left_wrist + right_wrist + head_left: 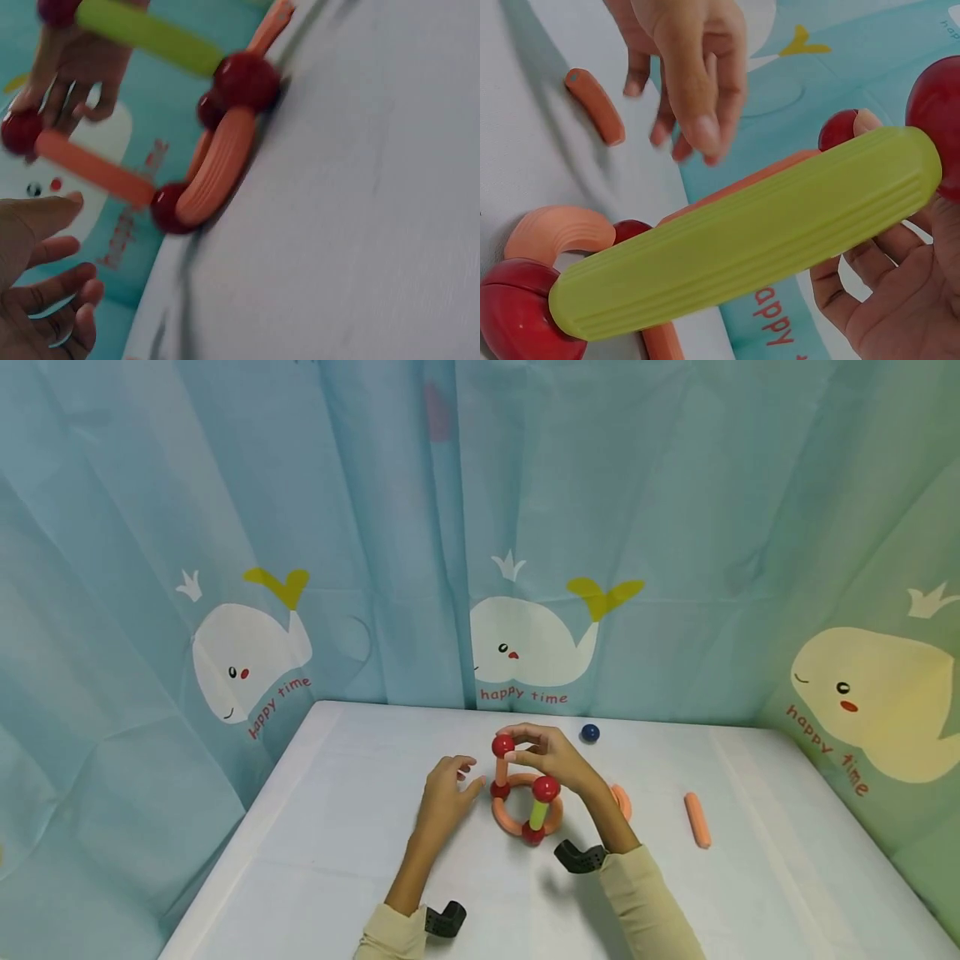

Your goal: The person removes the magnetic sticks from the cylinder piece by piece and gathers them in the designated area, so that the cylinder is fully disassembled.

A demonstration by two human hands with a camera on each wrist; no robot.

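Note:
A ball-and-rod construction stands on the table: a ring of curved orange rods (506, 821), with an orange rod (502, 771) and a yellow-green rod (538, 814) rising from red balls in it. Each upright has a red ball on its top. My right hand (551, 758) pinches the red ball (503, 746) on the orange upright between thumb and fingers. Left of the ring, my left hand (444, 797) hovers apart from it, fingers loosely bent and holding nothing. In the right wrist view the yellow-green rod (742, 232) partly covers the orange upright and my right hand (900, 292).
At the back lies a dark blue ball (590, 733). A curved orange rod (621, 802) is partly hidden by my right forearm, and a straight orange rod (697, 820) lies farther right. Another orange piece (596, 109) shows near the left hand. A whale-print curtain (390, 527) surrounds the table.

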